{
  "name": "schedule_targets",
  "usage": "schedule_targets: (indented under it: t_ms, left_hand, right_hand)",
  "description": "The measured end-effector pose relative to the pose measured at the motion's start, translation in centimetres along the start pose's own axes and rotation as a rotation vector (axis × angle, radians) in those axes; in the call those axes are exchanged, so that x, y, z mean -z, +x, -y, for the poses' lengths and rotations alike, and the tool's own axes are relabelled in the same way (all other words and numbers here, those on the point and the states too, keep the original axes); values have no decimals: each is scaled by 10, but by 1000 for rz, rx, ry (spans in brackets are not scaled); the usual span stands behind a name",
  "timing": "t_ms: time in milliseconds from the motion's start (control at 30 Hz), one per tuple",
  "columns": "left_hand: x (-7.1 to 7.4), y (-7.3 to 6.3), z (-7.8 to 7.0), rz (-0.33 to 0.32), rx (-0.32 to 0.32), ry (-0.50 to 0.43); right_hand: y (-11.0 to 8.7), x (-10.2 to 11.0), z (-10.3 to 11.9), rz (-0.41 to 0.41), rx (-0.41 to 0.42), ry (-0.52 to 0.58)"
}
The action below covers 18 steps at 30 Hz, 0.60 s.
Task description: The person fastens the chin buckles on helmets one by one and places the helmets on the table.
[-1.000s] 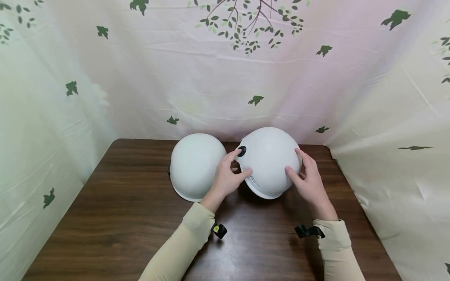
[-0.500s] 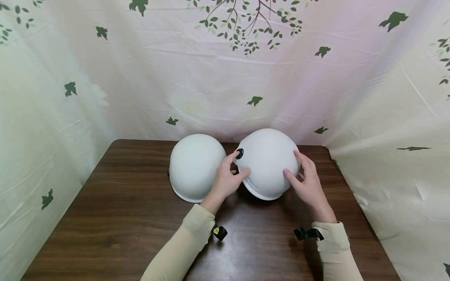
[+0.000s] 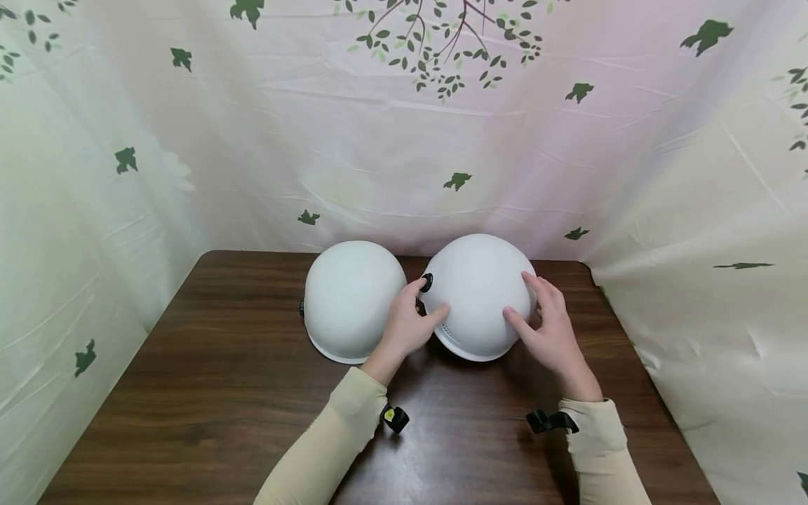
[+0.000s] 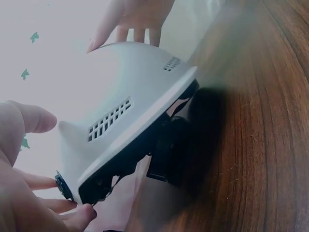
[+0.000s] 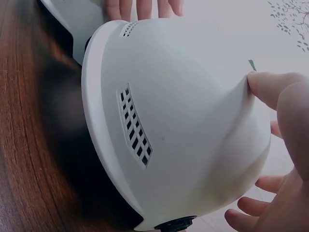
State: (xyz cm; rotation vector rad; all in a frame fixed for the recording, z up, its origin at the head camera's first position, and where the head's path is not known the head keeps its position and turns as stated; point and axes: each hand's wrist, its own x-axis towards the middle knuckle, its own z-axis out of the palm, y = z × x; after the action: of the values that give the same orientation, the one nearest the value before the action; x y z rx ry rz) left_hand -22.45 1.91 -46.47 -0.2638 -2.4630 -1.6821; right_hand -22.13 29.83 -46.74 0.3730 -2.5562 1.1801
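A white hard-shell helmet (image 3: 476,301) is between both hands at the right back of the table. My left hand (image 3: 407,326) holds its left side, fingers by a black round knob (image 3: 427,283) and one fingertip at the rim in the left wrist view. On the opposite side my right hand (image 3: 552,337) grips the shell, thumb on the front face and fingers behind. The left wrist view shows a slotted vent (image 4: 110,119) and dark padding and straps (image 4: 169,145) under the tilted rim, close over the wood. A second white helmet (image 3: 353,301) sits dome up just left.
The dark wood-grain table (image 3: 208,414) ends at a pale curtain (image 3: 379,140) with leaf prints, right behind the helmets. Curtain also hangs along both sides. Black straps (image 3: 395,419) sit at both wrists.
The right helmet has turned and tilted slightly, its front vent slipping lower and its knob moving left and down. My right hand has followed it a little leftward; the other helmet stays put.
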Motion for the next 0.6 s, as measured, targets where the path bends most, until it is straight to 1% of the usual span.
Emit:
schedule_targets:
  t_ms: [100,200,267,333,400,467,600]
  left_hand:
    - [0,-1,-1,9,-3,39]
    - [-1,0,-3,20,-50,89]
    - [-1,0,-6,33,-94,97]
    - [-2,0,-10,45,-132,85]
    - [-2,-1,-12,56,-145,58]
    - [-2,-1,-12,67,-143,35]
    - [-1,0,-7,87,-120,-13]
  right_hand:
    - [-1,0,1,1,-3,-8]
    - [-2,0,2,18,-14,-24]
    - [-2,-1,1,47,-24,-46]
    - [-3,-2,0,76,-26,-73]
    - [-4,-4,0,96,-26,-94]
    - [-5,-5,-1,95,-19,-105]
    - [-5,-7,-1,61,-2,-112]
